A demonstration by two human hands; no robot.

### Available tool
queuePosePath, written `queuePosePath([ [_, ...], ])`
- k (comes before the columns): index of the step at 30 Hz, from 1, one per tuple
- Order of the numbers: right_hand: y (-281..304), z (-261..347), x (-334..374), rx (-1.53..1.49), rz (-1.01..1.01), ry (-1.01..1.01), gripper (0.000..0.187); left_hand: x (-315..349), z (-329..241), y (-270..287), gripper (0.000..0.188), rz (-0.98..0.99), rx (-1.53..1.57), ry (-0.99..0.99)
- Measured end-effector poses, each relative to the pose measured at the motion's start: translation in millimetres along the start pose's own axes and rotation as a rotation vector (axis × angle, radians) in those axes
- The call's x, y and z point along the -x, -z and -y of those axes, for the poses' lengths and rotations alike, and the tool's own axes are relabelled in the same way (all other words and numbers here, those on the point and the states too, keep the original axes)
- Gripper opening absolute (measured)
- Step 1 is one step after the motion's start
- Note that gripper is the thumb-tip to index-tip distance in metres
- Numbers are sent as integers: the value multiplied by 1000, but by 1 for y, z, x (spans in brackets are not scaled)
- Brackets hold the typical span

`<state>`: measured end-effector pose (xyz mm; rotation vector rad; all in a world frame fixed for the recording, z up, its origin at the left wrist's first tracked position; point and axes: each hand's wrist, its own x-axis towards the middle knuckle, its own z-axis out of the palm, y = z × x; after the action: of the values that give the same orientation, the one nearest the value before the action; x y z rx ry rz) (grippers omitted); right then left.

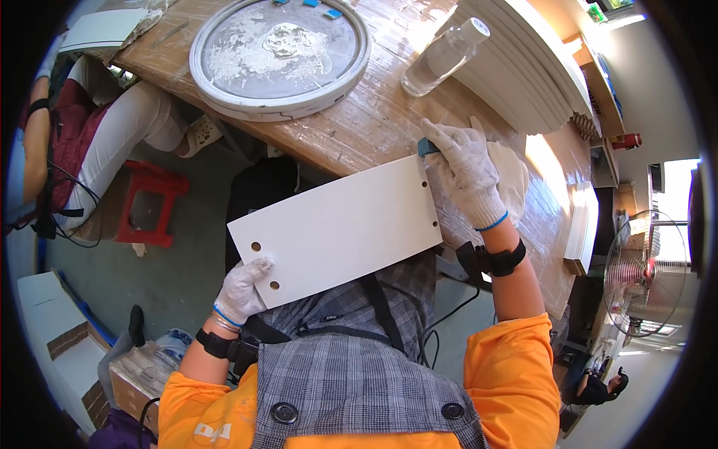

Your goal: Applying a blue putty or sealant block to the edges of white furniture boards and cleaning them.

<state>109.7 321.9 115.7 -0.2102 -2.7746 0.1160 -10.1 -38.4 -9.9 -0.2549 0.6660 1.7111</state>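
A white rectangular panel (336, 228) lies slanted across my lap, with two holes near its left end and two smaller dark ones at its right edge. My left hand (243, 290), in a white knit glove, grips the lower left end, thumb on top beside the holes. At the panel's upper right corner my right hand (467, 176), gloved too, is closed on a small blue block (427, 147). Its index finger stretches over the block; part of the block is hidden. Next to the right hand, a pale cloth (510, 179) rests on the table.
On the wooden table (374, 135) stand a round grey pail lid (200, 78) with white paste (288, 41), a clear bottle (441, 61) and stacked white panels (516, 63). A red stool (153, 206) and a seated person (123, 123) are at left. A fan (645, 271) stands far right.
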Motion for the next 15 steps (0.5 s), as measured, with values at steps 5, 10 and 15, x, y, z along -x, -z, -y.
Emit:
queuePosePath([
  [5,2,5,-2,45,20,-49,46,0,1,-3,46,-4,18,-3],
  [10,6,11,-4,136,6,15,49,1,1,-2,46,-18,34,-3],
  [15,5,25,-11,-11,22,22,49,0,1,-4,46,3,44,-5],
])
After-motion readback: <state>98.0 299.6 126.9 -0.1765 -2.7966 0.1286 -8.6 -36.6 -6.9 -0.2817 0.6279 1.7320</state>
